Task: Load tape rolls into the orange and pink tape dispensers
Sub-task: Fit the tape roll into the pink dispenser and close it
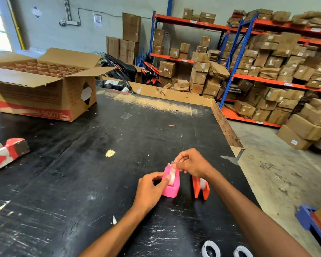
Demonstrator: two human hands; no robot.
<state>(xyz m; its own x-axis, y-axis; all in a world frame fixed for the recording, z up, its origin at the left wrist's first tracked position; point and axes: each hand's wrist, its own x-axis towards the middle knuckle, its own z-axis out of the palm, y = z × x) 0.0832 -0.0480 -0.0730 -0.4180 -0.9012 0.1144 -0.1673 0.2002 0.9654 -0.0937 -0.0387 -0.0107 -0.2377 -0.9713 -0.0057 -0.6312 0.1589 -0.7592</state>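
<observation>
Left hand (148, 188) fingers gripping pink dispenser (171, 184) on black bench (82, 173), right hand (192, 163) fingers pinching, apparently, clear tape end, orange dispenser (200, 188) just beside.

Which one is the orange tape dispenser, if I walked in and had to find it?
Look at the black table, near its right edge by the person's right hand. The orange tape dispenser stands beside the pink dispenser, on its right, the only orange one.
</observation>
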